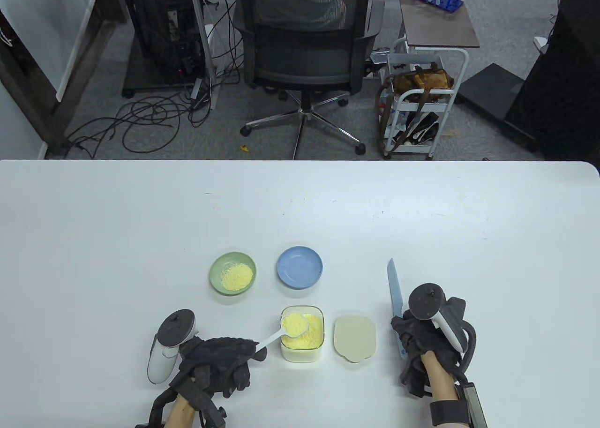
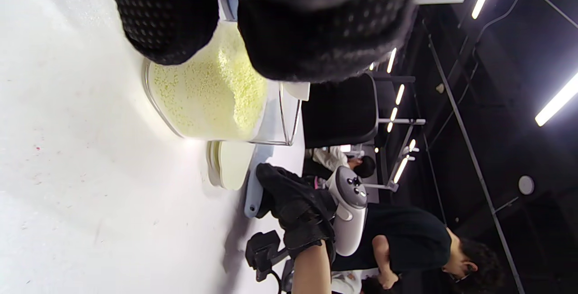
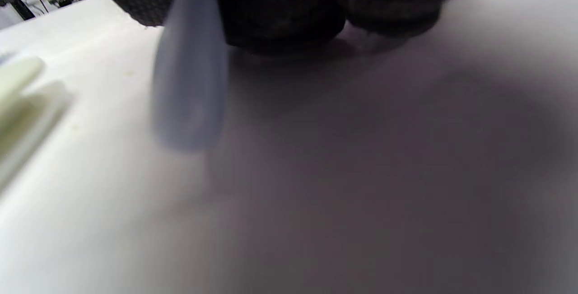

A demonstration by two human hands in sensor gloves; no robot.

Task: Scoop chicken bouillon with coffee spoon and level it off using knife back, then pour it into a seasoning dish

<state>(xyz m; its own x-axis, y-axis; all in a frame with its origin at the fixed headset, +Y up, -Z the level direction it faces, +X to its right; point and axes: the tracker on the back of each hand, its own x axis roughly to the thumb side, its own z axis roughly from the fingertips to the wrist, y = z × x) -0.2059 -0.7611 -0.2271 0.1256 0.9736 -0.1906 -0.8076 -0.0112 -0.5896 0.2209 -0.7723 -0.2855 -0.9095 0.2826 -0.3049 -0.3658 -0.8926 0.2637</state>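
A clear square container [image 1: 302, 334] [image 2: 205, 100] of yellow bouillon powder stands at the table's front middle. My left hand [image 1: 220, 360] holds the handle of a white coffee spoon [image 1: 286, 330], whose heaped bowl sits over the container's left side. My right hand [image 1: 424, 341] [image 2: 298, 208] grips the handle of a light-blue knife [image 1: 393, 287] [image 3: 189, 77]; its blade points away from me and lies low at the table. A green dish [image 1: 233, 273] holds some yellow powder. A blue dish [image 1: 299, 266] beside it looks bare.
The container's pale lid [image 1: 355, 337] [image 2: 232, 163] lies flat between the container and my right hand. The white table [image 1: 117, 221] reaches far to the left, right and back. An office chair [image 1: 304, 48] and a cart stand beyond its far edge.
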